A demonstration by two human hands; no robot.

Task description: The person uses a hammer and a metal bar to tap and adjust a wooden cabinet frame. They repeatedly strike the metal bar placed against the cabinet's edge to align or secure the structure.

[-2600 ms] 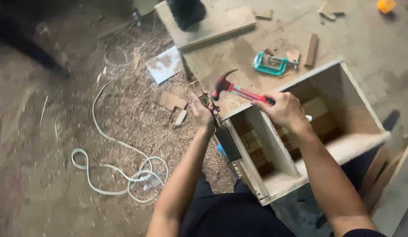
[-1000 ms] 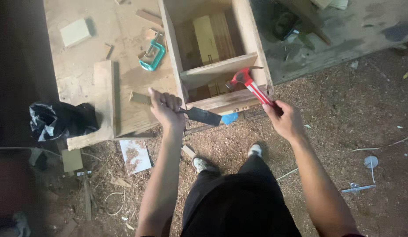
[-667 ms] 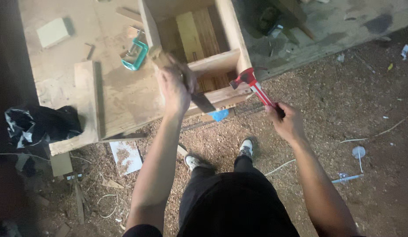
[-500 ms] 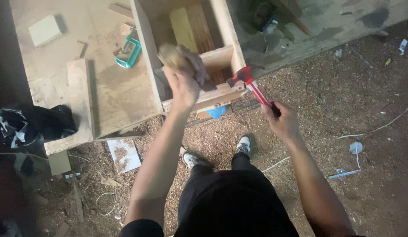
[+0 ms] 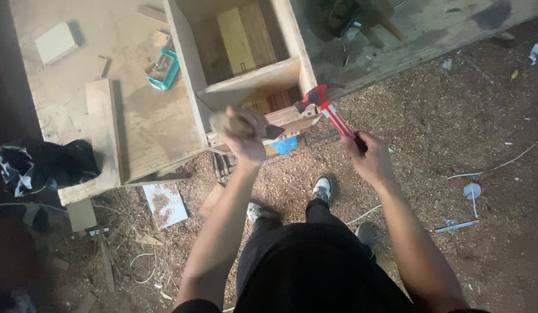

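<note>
My left hand (image 5: 244,136) is closed around a small blurred piece of wood (image 5: 225,122), held against the near edge of an open wooden box (image 5: 188,64). My right hand (image 5: 370,159) grips the red handle of a claw hammer (image 5: 327,110). The hammer's head sits by the box's near right corner. A plywood shelf (image 5: 251,81) crosses the inside of the box, with lighter boards visible below it.
The box stands on a plywood sheet (image 5: 141,122) with a teal clamp (image 5: 163,69), a small block (image 5: 56,42) and a plank (image 5: 101,136). A black bag (image 5: 43,165) lies at the left. Sawdust, scraps and white cable (image 5: 500,165) cover the ground around my feet.
The view turned from the box's side to above its near edge. My left hand rose from a dark flat tool to the box edge; the hammer came closer to the corner.
</note>
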